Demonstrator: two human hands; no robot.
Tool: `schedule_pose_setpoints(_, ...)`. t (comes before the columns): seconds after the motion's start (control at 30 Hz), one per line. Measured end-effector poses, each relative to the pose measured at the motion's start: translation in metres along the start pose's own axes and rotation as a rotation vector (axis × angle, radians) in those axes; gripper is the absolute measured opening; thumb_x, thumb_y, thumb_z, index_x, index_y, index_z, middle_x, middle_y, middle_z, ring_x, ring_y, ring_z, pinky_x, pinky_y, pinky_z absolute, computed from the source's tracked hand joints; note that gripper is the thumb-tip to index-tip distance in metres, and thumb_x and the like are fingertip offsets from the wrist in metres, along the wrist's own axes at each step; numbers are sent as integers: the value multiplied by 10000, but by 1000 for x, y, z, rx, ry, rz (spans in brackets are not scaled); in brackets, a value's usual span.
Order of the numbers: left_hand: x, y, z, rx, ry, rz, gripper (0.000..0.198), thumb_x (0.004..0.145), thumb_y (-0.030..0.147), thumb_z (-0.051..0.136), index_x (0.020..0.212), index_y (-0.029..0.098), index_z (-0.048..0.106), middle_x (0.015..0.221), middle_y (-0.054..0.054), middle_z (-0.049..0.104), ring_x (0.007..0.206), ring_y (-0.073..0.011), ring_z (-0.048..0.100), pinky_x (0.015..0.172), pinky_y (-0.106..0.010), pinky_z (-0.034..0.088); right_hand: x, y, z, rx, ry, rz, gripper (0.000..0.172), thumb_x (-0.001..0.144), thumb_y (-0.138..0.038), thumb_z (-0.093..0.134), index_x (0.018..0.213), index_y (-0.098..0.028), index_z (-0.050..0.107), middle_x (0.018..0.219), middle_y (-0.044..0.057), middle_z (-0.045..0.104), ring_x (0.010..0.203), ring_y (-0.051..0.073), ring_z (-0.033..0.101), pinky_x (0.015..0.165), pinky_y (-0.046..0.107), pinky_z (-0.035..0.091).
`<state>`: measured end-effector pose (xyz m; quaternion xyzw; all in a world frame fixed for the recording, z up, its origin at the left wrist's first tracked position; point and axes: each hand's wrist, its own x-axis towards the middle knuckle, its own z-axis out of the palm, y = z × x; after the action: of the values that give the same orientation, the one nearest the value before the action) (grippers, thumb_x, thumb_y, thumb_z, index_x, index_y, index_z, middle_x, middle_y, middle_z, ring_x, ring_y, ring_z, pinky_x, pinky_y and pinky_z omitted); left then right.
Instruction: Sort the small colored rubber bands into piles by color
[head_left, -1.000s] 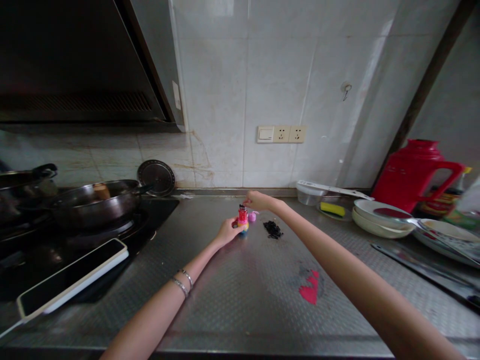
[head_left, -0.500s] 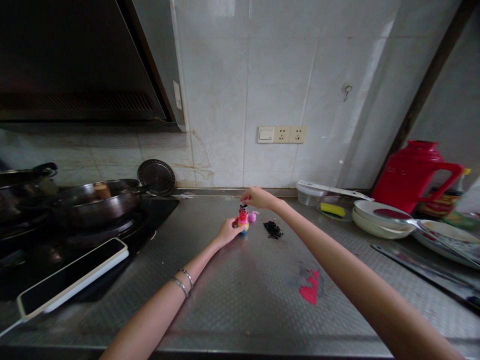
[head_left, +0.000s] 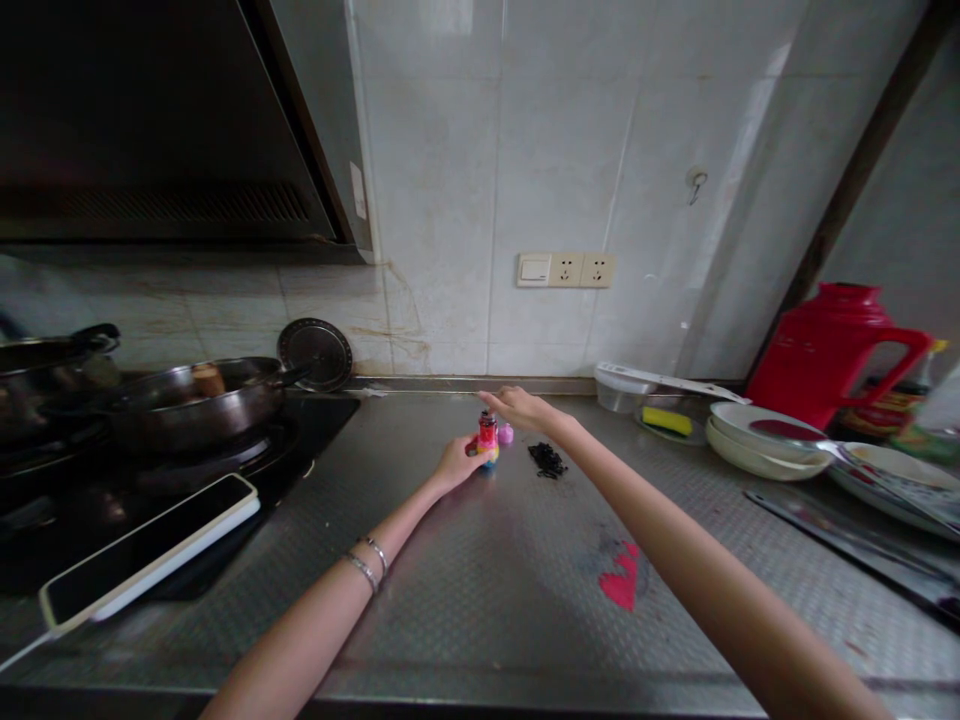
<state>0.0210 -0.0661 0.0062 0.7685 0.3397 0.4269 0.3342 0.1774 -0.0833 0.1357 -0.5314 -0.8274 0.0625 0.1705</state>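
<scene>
Head view: the left hand has its fingers wrapped around the lower part of a small colourful bottle, which stands upright on the steel bench, about midway along its length and nearer the back edge than the front. The right hand hovers just above and behind the bottle's top. Its fingers are stretched out towards the left and loosely apart, with nothing seen between them. A small pink cap lies on the bench just beside the bottle, under the right hand. A little heap of black bits sits near it towards the right end. A red stain marks the bench nearer the front edge. At the left end a phone lies beside a pan on the hob. Stacked plates and a red jug stand at the back right corner.
</scene>
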Motion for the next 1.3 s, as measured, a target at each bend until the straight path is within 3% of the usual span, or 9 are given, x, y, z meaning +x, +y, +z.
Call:
schedule_pose_setpoints(0.23,-1,3,-1,21,-1,-4,367,713,301,564,1042,138,579,950,-66,648,814,-165,591,756,-272,434,12,-5,4,-61,-58,81,774,761,-693,140,773,-136,677,929,146,624,932,259,546,780,318,393)
schedule_pose_setpoints(0.4,-1,3,-2,9,6,4,375,704,299,573,1046,146,582,955,-63,648,809,-164,594,746,-265,436,17,-4,5,18,-86,118,743,777,-671,173,748,-135,687,818,134,645,792,227,586,714,296,406)
schedule_pose_setpoints(0.67,0,2,0,0,4,-11,377,702,307,571,1041,144,585,945,-54,652,816,-167,593,742,-263,440,6,5,-12,78,169,-152,538,863,-450,285,706,-119,679,724,64,630,684,120,545,696,202,378)
schedule_pose_setpoints(0.8,2,-1,0,-5,0,-21,368,691,312,586,1010,129,598,911,-59,659,795,-171,597,729,-262,445,-3,23,-22,46,319,-163,352,809,-363,424,758,-125,679,790,60,629,711,123,542,677,197,381)
schedule_pose_setpoints(0.9,3,-4,0,-17,7,-13,366,678,309,610,990,119,604,911,-71,659,793,-178,600,728,-272,450,-13,42,-22,36,357,-105,300,776,-327,464,759,-116,678,755,60,633,688,129,541,651,202,387)
schedule_pose_setpoints(1.07,3,-6,0,-69,17,-3,403,664,309,637,1016,116,596,969,-94,649,838,-194,601,762,-296,452,-37,58,-4,30,307,-20,260,748,-306,480,764,-134,673,750,55,650,667,130,547,611,194,380)
schedule_pose_setpoints(1.3,4,1,-2,-111,-5,-44,427,640,312,659,1009,105,600,988,-101,647,871,-207,597,809,-323,439,-64,42,37,-22,181,46,251,754,-331,463,772,-182,664,672,19,628,597,107,519,538,181,319)
